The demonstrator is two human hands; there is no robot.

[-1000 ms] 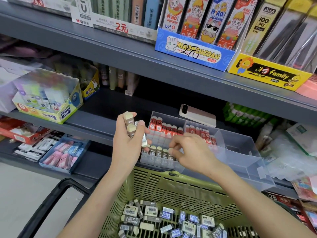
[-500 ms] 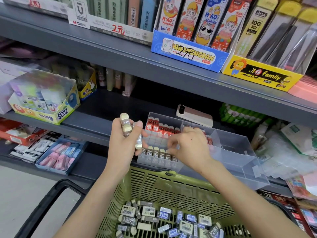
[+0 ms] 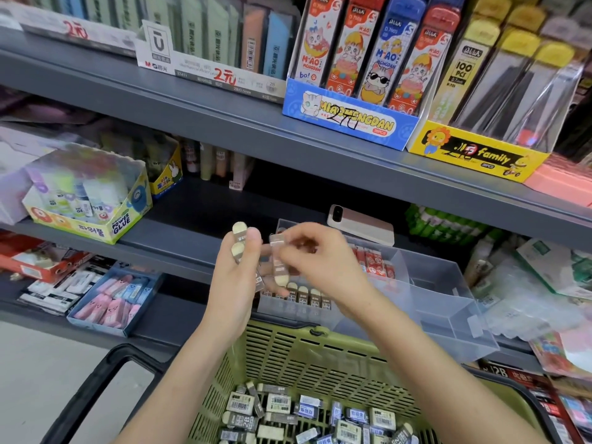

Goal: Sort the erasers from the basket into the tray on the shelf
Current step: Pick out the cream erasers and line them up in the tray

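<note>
Erasers [image 3: 239, 251] clutched in left hand [image 3: 234, 283], right hand [image 3: 320, 262] pinching one eraser [image 3: 278, 270] just beside them, near tray [image 3: 443, 302]

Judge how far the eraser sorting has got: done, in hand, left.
Done: red-sleeved erasers and brown-sleeved erasers stand in rows in the tray. In hand: the left hand grips several erasers; the right hand pinches one eraser. Left: many loose erasers lie in the basket, and the tray's right compartments look unfilled.

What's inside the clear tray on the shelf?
The clear tray holds a front row of brown-sleeved erasers standing upright and a back row of red-sleeved erasers. The left hand and right hand cover its left part, hiding what is there.
</note>
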